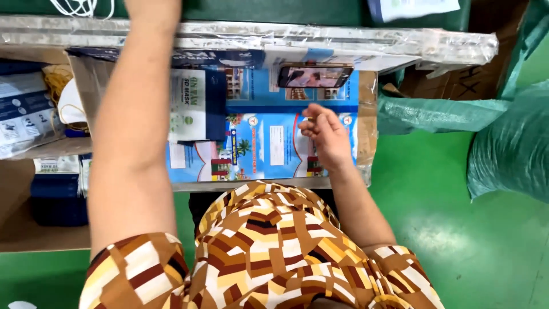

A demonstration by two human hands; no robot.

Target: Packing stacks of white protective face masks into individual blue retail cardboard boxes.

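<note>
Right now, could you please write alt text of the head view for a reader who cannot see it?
A person's right hand hovers, fingers loosely curled, over a small work board covered with blue printed sheets, just below a phone propped at its far edge. The left arm reaches up out of the picture, so that hand is unseen.

A phone lies on the board, behind the right hand.

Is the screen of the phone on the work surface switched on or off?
On. The phone lies flat on the blue printed sheet, and its screen shows a bright, coloured picture rather than dark glass. The right hand is just below it, not touching.
</note>
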